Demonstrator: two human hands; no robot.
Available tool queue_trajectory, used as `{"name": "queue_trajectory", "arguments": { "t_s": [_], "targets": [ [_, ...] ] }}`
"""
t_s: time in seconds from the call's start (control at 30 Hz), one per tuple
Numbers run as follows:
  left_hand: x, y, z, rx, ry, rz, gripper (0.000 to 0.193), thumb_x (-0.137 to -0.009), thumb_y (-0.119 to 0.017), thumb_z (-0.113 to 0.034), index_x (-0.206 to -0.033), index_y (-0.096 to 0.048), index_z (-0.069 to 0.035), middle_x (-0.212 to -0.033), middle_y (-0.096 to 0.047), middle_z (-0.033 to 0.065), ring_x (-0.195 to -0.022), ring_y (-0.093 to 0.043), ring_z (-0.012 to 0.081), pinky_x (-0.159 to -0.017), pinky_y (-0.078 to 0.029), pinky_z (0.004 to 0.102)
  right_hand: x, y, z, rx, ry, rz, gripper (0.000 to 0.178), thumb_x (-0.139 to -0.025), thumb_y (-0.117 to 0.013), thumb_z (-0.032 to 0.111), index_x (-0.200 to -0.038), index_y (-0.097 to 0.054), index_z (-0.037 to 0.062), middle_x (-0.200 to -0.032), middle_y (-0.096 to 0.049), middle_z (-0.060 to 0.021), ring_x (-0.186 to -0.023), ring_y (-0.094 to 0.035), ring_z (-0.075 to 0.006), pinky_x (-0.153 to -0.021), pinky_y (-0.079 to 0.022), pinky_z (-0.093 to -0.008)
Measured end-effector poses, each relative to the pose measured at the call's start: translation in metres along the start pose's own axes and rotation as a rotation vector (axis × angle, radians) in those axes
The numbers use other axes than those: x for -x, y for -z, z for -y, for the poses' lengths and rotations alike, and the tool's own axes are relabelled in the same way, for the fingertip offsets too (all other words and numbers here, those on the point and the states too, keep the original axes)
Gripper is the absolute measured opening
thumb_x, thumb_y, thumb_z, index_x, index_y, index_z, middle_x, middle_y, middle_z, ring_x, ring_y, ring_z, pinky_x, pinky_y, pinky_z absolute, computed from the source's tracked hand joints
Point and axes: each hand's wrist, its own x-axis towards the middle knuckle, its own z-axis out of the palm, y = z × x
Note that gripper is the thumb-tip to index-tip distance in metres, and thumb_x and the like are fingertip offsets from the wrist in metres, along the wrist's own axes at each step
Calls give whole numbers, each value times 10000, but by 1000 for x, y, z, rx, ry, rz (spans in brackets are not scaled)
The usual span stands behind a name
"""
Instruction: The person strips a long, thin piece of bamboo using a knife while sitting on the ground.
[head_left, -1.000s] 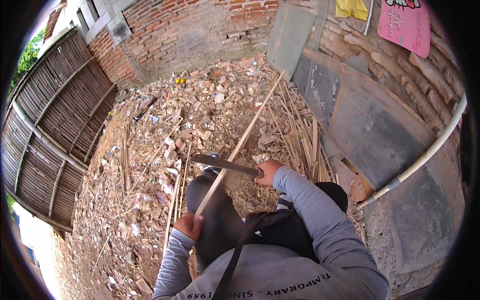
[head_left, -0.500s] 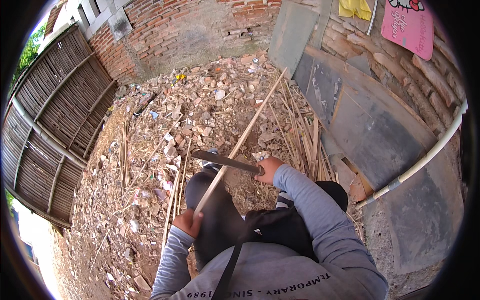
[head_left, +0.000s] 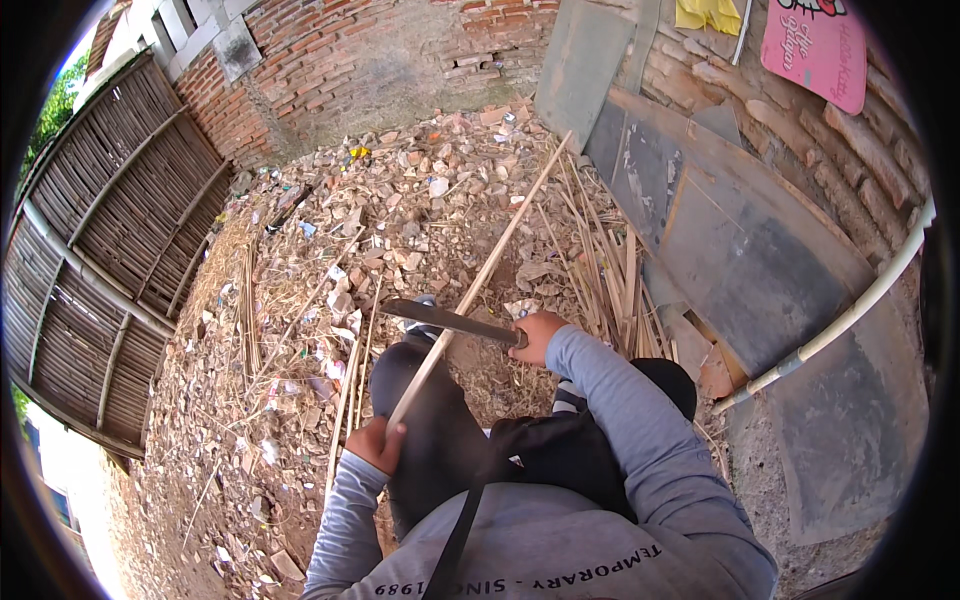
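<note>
Beside my left thigh, my left hand [head_left: 374, 445] is closed around the near end of a long, pale bamboo strip [head_left: 487, 268]. The strip slants away over my leg toward the far right, up to the leaning boards. My right hand [head_left: 540, 337] grips the handle of a machete [head_left: 440, 318], whose dark, broad blade points left. The blade lies across the strip, above my knee; whether its edge bites into the bamboo I cannot tell. The handle is mostly hidden in my fist.
Several split bamboo strips [head_left: 615, 290] lie to the right, and more strips [head_left: 350, 405] lie left of my leg. Rubble [head_left: 290, 340] covers the ground. Dark boards [head_left: 750, 260] and a pale pole [head_left: 850, 325] lean at the right. A bamboo fence [head_left: 110, 230] stands left, a brick wall [head_left: 370, 65] behind.
Hardly anything differs. The machete and strip stay in nearly the same place, and both hands keep their hold; the view has shifted very slightly.
</note>
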Motion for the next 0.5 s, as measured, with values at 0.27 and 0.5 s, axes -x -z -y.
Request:
{"name": "queue_trajectory", "arguments": {
  "t_s": [0.27, 0.5],
  "targets": [
    [0, -1, 2, 9, -7, -3, 370, -888, -605, -327, -694, -491, -32, -573, -538, 235, -577, -570, 446, -517, -440, 504, 1, 1, 2, -56, -11, 12, 340, -729, -691, 355, -987, -682, 132, -927, -684, -145, -923, -649, -329, -838, -514, -402],
    [0, -2, 3, 1, 11, 12, 382, -898, -588, -352, -708, -498, -33, -574, -537, 229, -585, -570, 446, -524, -436, 499, 0, -1, 0, -56, -1, 6, 338, -720, -699, 353, -964, -682, 119, -912, -683, -147, -908, -650, -329, -828, -512, -404]
  ]
}}
